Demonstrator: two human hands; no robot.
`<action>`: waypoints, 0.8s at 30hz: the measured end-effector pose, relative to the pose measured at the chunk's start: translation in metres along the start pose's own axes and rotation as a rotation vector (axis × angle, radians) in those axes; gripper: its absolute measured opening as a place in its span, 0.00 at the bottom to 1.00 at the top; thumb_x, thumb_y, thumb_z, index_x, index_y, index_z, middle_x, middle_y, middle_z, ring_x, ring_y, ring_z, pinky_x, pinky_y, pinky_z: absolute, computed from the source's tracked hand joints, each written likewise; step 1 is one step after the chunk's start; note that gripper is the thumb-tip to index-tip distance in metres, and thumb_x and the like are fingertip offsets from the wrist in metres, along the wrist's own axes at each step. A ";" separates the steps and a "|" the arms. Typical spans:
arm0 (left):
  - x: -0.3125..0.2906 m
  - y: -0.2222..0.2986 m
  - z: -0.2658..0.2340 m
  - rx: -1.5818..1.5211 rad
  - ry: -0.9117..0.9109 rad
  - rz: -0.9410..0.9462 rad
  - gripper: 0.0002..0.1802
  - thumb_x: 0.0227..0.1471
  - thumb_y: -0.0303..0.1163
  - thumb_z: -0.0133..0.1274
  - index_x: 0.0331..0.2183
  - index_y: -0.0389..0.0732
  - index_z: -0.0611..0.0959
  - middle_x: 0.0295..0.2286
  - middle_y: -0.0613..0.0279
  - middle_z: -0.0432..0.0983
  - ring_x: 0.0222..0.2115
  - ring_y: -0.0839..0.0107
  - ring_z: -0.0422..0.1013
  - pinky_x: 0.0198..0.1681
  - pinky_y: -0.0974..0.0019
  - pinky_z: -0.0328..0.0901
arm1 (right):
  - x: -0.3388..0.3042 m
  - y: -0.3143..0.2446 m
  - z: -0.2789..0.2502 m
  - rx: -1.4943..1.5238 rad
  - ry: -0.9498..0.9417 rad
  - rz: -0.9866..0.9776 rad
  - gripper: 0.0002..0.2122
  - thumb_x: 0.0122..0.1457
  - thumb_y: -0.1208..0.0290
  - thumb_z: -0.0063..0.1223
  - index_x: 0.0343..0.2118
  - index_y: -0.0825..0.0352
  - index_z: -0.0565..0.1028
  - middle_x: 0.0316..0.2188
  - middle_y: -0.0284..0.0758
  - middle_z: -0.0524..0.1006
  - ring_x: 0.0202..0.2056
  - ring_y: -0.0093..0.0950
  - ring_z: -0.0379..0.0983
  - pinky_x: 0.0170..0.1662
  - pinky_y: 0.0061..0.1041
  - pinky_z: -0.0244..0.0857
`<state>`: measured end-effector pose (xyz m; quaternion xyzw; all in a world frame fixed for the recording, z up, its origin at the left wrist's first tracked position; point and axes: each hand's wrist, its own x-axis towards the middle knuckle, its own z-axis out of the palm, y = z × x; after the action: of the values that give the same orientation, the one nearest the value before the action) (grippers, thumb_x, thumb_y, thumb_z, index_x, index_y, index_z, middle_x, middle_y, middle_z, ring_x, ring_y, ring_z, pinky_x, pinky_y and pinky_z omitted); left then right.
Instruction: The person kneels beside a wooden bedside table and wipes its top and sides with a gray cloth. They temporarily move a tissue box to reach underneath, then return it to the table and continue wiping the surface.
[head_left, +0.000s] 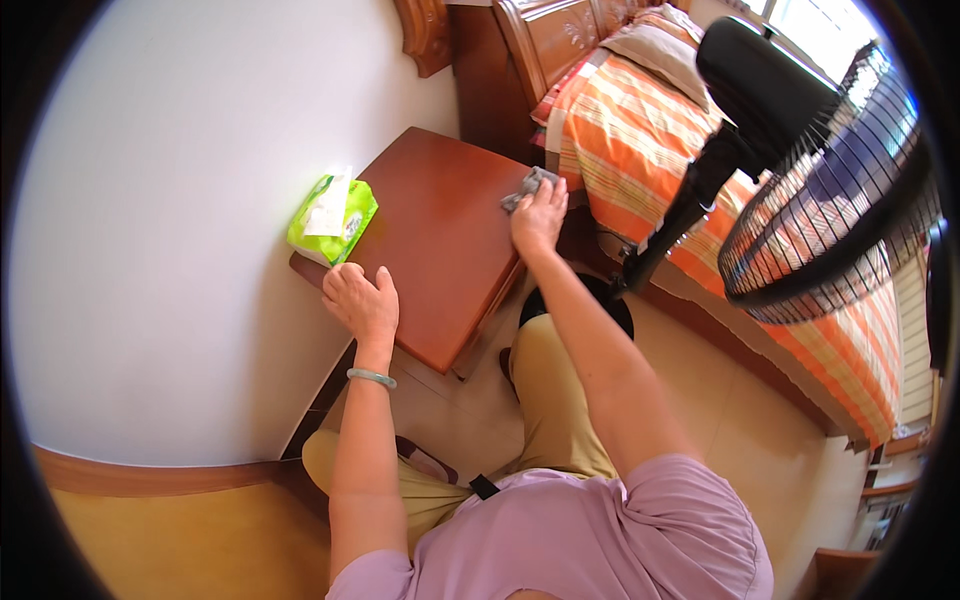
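My right hand (541,212) is at the far right edge of a reddish-brown wooden table (435,230). Its fingers are closed on a crumpled grey cloth (527,188), pressed to the tabletop. A bright green pack of tissues (335,220) sits at the table's left side by the wall, a white tissue standing out of its top. Just below that pack, at the table's near left edge, is my left hand (362,303). Its fingers bend loosely with the thumb apart, and nothing shows in it; the fingertips are partly hidden.
A black standing fan (820,220) rises at the right, its round base (590,305) on the floor beside the table. Behind it is a bed (640,150) with an orange striped cover and carved wooden headboard. A white wall (180,250) borders the table's left.
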<state>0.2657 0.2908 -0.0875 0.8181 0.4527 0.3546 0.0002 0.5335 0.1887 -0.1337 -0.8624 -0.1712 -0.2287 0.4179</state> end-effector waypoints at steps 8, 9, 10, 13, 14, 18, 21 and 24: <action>0.001 0.004 0.004 0.064 -0.029 -0.042 0.18 0.49 0.43 0.59 0.33 0.42 0.72 0.43 0.54 0.70 0.51 0.52 0.62 0.50 0.46 0.58 | -0.134 -0.067 -0.043 0.351 0.028 0.197 0.30 0.64 0.72 0.43 0.65 0.78 0.49 0.65 0.60 0.47 0.66 0.55 0.47 0.67 0.43 0.45; 0.001 0.001 0.004 0.070 -0.042 -0.044 0.18 0.49 0.44 0.59 0.33 0.42 0.73 0.43 0.53 0.70 0.51 0.52 0.62 0.51 0.46 0.58 | -0.154 -0.080 -0.057 0.384 -0.013 0.212 0.30 0.64 0.73 0.43 0.65 0.78 0.48 0.66 0.60 0.46 0.66 0.54 0.45 0.68 0.43 0.44; 0.001 0.001 0.003 0.071 -0.054 -0.045 0.18 0.49 0.44 0.59 0.33 0.42 0.73 0.43 0.53 0.70 0.51 0.52 0.62 0.51 0.46 0.58 | -0.174 -0.092 -0.072 0.460 -0.067 0.229 0.30 0.65 0.72 0.42 0.66 0.78 0.46 0.67 0.57 0.43 0.68 0.52 0.41 0.69 0.41 0.41; 0.001 0.001 0.003 0.060 -0.072 -0.021 0.19 0.50 0.43 0.58 0.35 0.40 0.73 0.43 0.52 0.70 0.51 0.52 0.62 0.52 0.47 0.58 | -0.217 -0.113 -0.107 0.635 -0.188 0.268 0.31 0.65 0.73 0.41 0.67 0.75 0.43 0.69 0.54 0.38 0.70 0.50 0.34 0.70 0.39 0.37; 0.001 0.000 0.004 0.039 -0.064 0.001 0.19 0.51 0.43 0.58 0.35 0.39 0.73 0.43 0.52 0.70 0.51 0.52 0.62 0.52 0.47 0.58 | -0.216 -0.113 -0.106 0.648 -0.195 0.293 0.32 0.64 0.73 0.42 0.67 0.75 0.44 0.69 0.54 0.37 0.70 0.50 0.34 0.70 0.39 0.37; -0.001 -0.002 0.003 0.019 -0.062 0.026 0.19 0.51 0.42 0.58 0.36 0.38 0.73 0.42 0.52 0.70 0.51 0.52 0.62 0.53 0.48 0.58 | -0.205 -0.111 -0.103 0.616 -0.197 0.328 0.32 0.64 0.74 0.43 0.67 0.75 0.44 0.69 0.54 0.37 0.70 0.50 0.35 0.70 0.40 0.37; 0.001 -0.001 -0.001 0.016 -0.066 0.030 0.18 0.51 0.42 0.58 0.36 0.38 0.73 0.42 0.52 0.70 0.51 0.51 0.62 0.53 0.48 0.58 | -0.183 -0.101 -0.089 0.583 -0.154 0.309 0.33 0.63 0.74 0.44 0.67 0.74 0.44 0.69 0.54 0.38 0.69 0.50 0.36 0.70 0.40 0.38; 0.001 -0.003 -0.001 0.020 -0.061 0.038 0.18 0.51 0.42 0.59 0.36 0.38 0.73 0.42 0.52 0.70 0.51 0.51 0.62 0.53 0.48 0.58 | -0.159 -0.088 -0.075 0.524 -0.123 0.288 0.33 0.63 0.73 0.46 0.67 0.73 0.45 0.68 0.55 0.39 0.68 0.52 0.39 0.69 0.40 0.41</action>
<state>0.2633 0.2929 -0.0874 0.8369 0.4405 0.3250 -0.0011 0.3388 0.1642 -0.1217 -0.7527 -0.1254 -0.0626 0.6432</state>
